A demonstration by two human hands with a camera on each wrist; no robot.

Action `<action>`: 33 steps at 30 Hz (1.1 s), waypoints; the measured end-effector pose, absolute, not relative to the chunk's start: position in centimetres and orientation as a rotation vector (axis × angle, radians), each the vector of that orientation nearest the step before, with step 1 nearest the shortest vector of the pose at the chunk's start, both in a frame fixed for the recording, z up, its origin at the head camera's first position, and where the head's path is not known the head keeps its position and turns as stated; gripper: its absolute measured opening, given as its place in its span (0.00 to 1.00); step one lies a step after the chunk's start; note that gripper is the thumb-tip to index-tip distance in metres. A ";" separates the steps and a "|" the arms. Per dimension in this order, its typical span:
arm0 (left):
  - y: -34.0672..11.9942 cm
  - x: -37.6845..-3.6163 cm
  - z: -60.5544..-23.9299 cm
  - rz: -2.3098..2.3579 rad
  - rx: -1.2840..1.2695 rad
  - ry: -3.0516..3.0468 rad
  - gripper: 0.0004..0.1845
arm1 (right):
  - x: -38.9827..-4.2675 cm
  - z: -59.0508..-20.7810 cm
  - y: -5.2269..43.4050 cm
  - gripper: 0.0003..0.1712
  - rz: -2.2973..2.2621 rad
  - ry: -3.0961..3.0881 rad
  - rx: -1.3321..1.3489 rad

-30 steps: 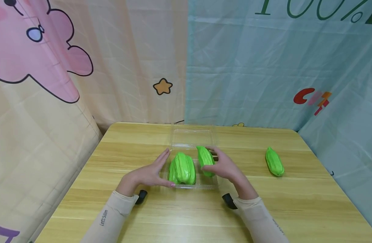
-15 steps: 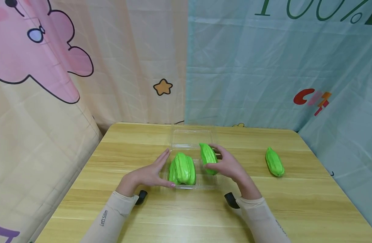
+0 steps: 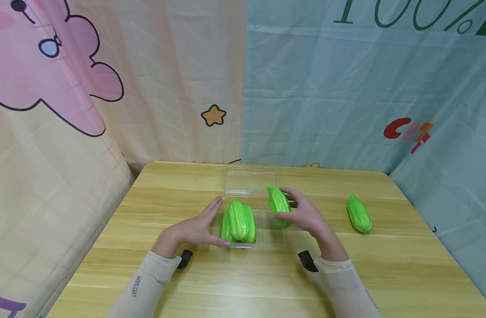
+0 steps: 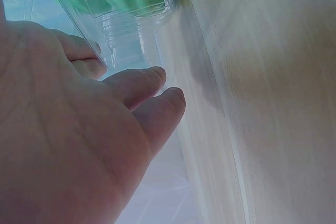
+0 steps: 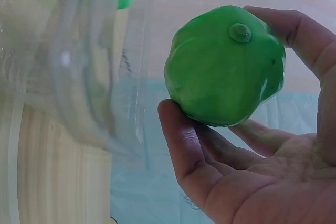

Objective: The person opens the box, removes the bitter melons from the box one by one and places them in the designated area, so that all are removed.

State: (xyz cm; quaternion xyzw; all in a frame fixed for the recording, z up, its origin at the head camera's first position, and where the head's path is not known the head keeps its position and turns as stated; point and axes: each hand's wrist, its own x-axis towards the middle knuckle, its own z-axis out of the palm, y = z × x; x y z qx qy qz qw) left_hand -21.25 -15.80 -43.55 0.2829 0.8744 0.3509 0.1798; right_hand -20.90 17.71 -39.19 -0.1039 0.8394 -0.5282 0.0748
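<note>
A clear plastic clamshell box (image 3: 266, 240) lies open on the wooden table, its lid (image 3: 248, 182) flat behind it. Two green ridged gourds (image 3: 239, 222) lie in its left half. My left hand (image 3: 199, 227) rests with straight fingers against the box's left wall (image 4: 131, 45). My right hand (image 3: 302, 216) grips a third green gourd (image 3: 280, 205) over the box's right edge; in the right wrist view this gourd (image 5: 226, 66) sits between thumb and fingers, end on, beside the box's wall (image 5: 89, 77).
Another green gourd (image 3: 359, 213) lies alone on the table (image 3: 405, 265) to the right. Printed curtains hang close behind and on both sides of the table. Black wrist-camera mounts (image 3: 307, 260) show at both cuffs.
My right hand has carried its gourd to the right and a little farther back, from over the box's middle to its right edge. The left hand has stayed put.
</note>
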 end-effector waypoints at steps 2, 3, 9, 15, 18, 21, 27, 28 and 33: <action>-15.8 -21.2 -43.6 0.998 0.804 2.470 0.71 | -20.9 -39.1 17.9 0.49 -1.578 2.528 -0.310; -15.8 -21.2 -43.6 1.000 0.804 2.470 0.71 | -20.9 -39.1 18.0 0.49 -1.574 2.532 -0.310; -15.8 -21.2 -43.5 1.000 0.810 2.471 0.71 | -21.1 -38.9 18.7 0.51 -1.559 2.539 -0.300; -15.8 -21.2 -43.5 0.995 0.797 2.466 0.71 | -21.1 -38.6 19.6 0.51 -1.548 2.544 -0.290; -15.8 -21.2 -43.5 0.992 0.790 2.465 0.71 | -21.1 -38.5 20.1 0.51 -1.548 2.547 -0.285; -15.9 -21.2 -43.6 0.988 0.787 2.467 0.71 | -21.2 -38.5 20.7 0.52 -1.547 2.549 -0.288; -15.9 -21.2 -43.6 0.987 0.784 2.467 0.71 | -21.3 -38.3 21.8 0.52 -1.559 2.552 -0.270; -15.9 -21.2 -43.6 0.987 0.784 2.467 0.71 | -21.3 -38.2 22.0 0.52 -1.560 2.553 -0.267; -15.8 -21.2 -43.7 0.985 0.786 2.472 0.71 | -21.3 -37.9 22.8 0.53 -1.563 2.545 -0.268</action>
